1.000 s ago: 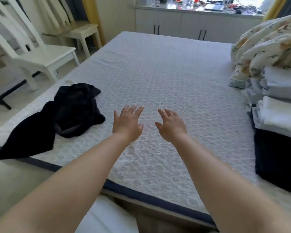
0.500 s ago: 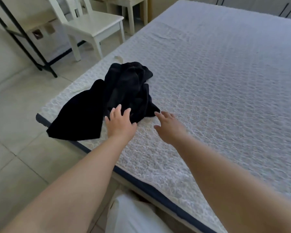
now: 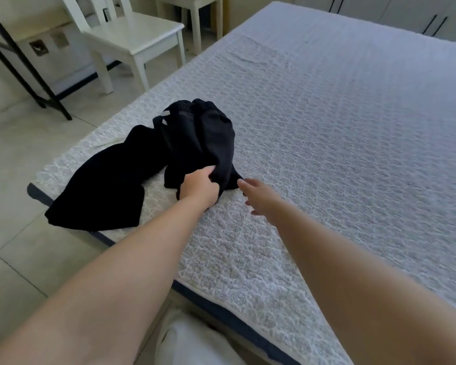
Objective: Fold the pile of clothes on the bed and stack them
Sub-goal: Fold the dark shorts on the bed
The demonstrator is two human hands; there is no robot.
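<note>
Near the corner of the bed, a crumpled heap of black clothes lay on the quilted white cover, with one flat dark part spreading toward the mattress edge and hanging a little over its dark blue trim. Whether the heap was one garment or two could not be told; a gathered, elastic-looking band showed at its far end.

Your left hand had its fingers curled into the near edge of the black clothes, bunching the cloth in a grip. Your right hand was just beside it, fingers straight and loosely spread, holding nothing; its fingertips reached right up to the tip of the dark fabric, though you could not tell whether they touched it. Both of your bare forearms stretched out from the bottom of the view across the cover.

Beside the bed, on the pale tiled floor, stood a white wooden chair, and a second white piece of furniture stood behind it. A black metal frame leaned across the far left. Cabinet doors with dark handles showed past the far end of the bed. White cloth showed at the bottom edge, below the mattress.
</note>
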